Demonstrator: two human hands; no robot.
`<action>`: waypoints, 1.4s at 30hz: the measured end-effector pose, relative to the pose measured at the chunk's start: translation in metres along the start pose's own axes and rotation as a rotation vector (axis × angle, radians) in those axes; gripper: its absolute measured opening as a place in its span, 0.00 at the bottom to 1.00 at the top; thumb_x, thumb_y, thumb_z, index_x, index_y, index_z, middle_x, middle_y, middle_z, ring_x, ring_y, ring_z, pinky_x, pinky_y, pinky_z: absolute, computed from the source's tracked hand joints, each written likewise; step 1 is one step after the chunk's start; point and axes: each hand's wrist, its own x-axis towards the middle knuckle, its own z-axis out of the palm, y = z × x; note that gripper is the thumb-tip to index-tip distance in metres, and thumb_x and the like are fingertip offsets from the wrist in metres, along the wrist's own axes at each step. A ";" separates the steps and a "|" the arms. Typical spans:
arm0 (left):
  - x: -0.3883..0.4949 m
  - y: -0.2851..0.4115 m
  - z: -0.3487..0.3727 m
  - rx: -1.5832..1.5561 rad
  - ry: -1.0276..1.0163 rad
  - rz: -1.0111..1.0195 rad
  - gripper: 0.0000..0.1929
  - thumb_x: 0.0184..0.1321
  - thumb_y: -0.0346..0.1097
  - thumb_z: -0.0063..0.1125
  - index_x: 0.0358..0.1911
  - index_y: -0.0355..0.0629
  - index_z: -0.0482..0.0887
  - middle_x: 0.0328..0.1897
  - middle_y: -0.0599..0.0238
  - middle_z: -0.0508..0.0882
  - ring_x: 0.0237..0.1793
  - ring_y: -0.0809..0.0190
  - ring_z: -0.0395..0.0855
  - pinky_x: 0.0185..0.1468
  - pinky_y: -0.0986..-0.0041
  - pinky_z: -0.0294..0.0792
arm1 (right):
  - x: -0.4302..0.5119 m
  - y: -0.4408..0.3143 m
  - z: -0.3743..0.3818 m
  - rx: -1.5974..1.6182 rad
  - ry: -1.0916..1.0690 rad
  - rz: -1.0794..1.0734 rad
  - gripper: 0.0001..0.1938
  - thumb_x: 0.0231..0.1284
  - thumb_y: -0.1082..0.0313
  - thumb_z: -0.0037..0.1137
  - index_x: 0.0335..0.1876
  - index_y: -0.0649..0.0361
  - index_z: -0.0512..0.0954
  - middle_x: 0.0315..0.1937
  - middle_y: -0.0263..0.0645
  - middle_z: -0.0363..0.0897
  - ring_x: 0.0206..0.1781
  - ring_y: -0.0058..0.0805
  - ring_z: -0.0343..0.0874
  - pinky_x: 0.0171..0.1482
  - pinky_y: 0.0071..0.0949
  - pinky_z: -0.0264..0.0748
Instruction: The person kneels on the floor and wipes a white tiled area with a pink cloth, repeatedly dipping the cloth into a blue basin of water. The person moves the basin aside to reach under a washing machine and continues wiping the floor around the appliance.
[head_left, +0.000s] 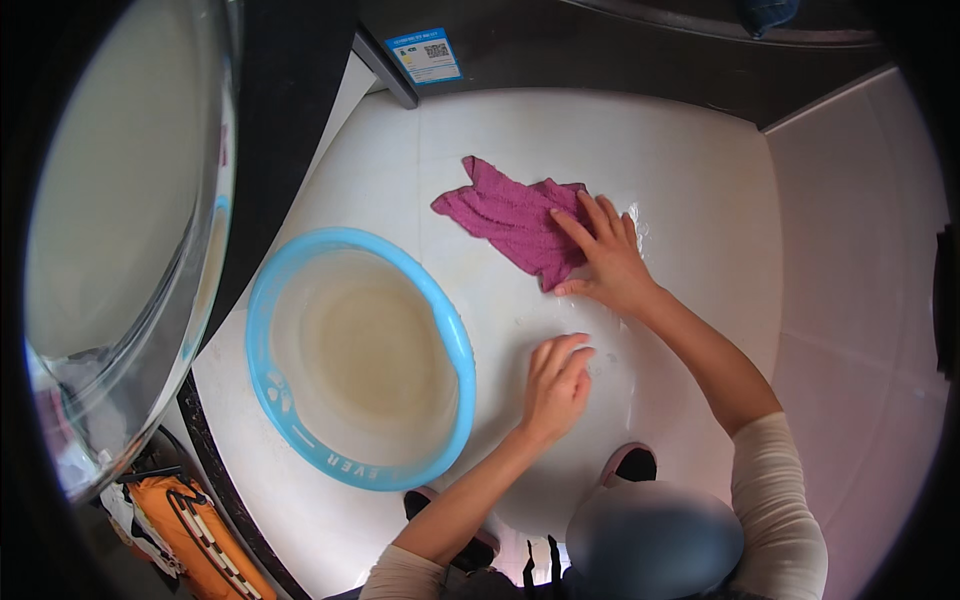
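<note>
A damp-looking magenta cloth (517, 217) lies rumpled on the white floor. My right hand (611, 259) rests over its right edge with the fingers spread. The index fingertip lies on the fabric and the thumb is by its lower corner. My left hand (555, 386) hovers lower down, empty, its fingers loosely curled, between the cloth and my body. To its left stands a round basin (457, 360) with a light blue rim, holding cloudy, yellowish water. Wet patches shine on the floor (697, 210) around my right hand.
A dark panel with a blue-and-white printed label (425, 56) borders the floor at the top. Along the left are a black panel (289, 112) and a round, glassy door (127, 187). An orange bag (195, 532) sits lower left. A pale wall (855, 225) closes the right side.
</note>
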 end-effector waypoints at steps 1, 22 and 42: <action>0.007 0.018 -0.007 -0.166 -0.063 0.000 0.12 0.53 0.21 0.54 0.42 0.38 0.81 0.54 0.58 0.80 0.53 0.50 0.75 0.58 0.60 0.67 | -0.003 0.001 0.006 -0.013 0.003 0.018 0.21 0.50 0.72 0.63 0.54 0.56 0.76 0.55 0.46 0.68 0.59 0.48 0.67 0.61 0.40 0.68; 0.052 0.043 -0.186 -1.790 0.139 -0.316 0.28 0.69 0.60 0.37 0.68 0.56 0.65 0.70 0.63 0.65 0.69 0.53 0.63 0.66 0.40 0.60 | 0.111 -0.182 -0.171 1.348 -0.419 0.039 0.06 0.69 0.69 0.48 0.45 0.61 0.75 0.39 0.30 0.77 0.42 0.15 0.75 0.45 0.17 0.72; 0.009 0.000 -0.261 -1.721 0.171 -0.411 0.14 0.71 0.43 0.39 0.45 0.44 0.78 0.48 0.64 0.81 0.47 0.63 0.81 0.46 0.68 0.78 | 0.098 -0.249 -0.063 0.280 0.343 -0.969 0.14 0.63 0.50 0.52 0.31 0.52 0.71 0.32 0.32 0.68 0.38 0.31 0.67 0.50 0.35 0.61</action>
